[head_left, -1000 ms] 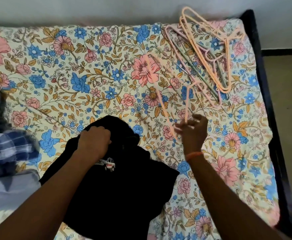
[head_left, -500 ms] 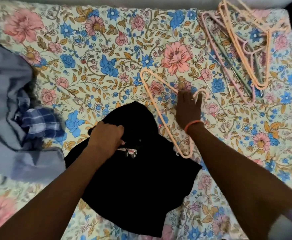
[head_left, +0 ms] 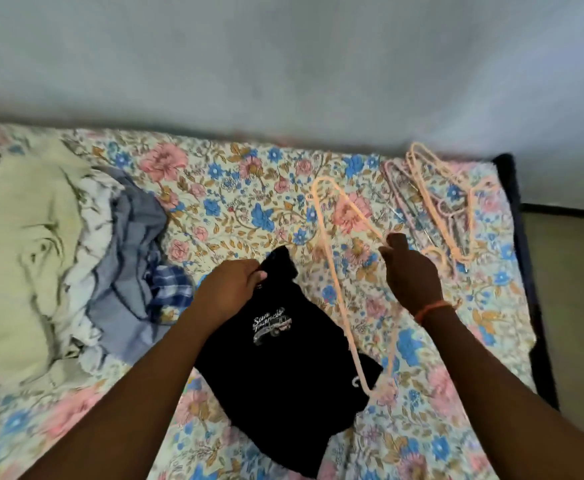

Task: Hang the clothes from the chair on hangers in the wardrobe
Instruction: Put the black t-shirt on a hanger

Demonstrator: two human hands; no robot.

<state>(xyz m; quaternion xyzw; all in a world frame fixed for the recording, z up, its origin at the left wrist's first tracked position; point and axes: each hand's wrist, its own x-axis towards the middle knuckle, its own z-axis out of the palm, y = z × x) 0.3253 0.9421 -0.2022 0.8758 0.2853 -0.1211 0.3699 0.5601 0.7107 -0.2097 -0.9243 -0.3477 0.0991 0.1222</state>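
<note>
Soft even indoor light, faint shadows, motion blur, wide-angle edge distortion

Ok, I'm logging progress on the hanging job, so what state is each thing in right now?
Black t-shirt: flat on the bed, collar gripped by left hand.
Peach hanger: held by right hand, not in the shirt yet.
Spare hangers: piled loose on the bed.
Other clothes: heaped, unhung.
Bed: covered with a floral sheet.
</note>
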